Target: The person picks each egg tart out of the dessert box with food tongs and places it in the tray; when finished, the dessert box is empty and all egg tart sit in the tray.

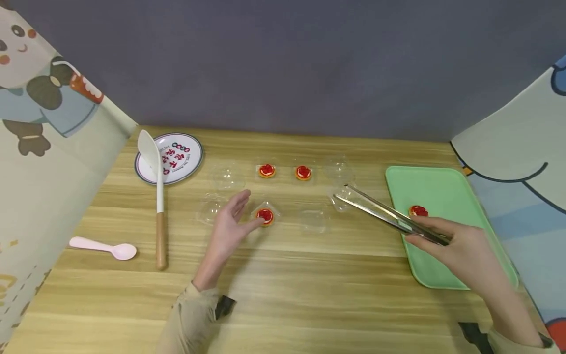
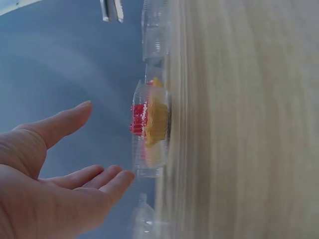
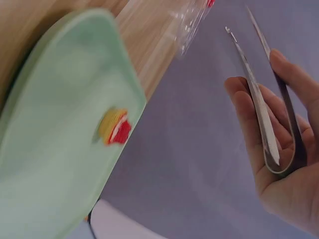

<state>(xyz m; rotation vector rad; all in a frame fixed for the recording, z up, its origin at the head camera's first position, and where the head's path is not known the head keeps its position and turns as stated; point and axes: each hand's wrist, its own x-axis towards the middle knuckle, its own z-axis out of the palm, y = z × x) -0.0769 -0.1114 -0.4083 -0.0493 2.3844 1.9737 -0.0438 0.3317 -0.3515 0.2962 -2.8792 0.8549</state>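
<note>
Left hand [image 1: 227,228]: fingers were extended, released | cased tart [image 1: 265,215]: lay on the table's [image 1: 318,305] far half; thumb overlapped it in the head view, but the left wrist view showed a gap | right hand [image 1: 466,248]: grasped tongs [image 1: 407,226] | bare tart [image 1: 418,211]: sat near the tray's [image 1: 446,191] left edge; right wrist view showed its yellow side

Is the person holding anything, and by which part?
The right hand holds the metal tongs by both sides, near the bent end; the left hand holds nothing.
</note>
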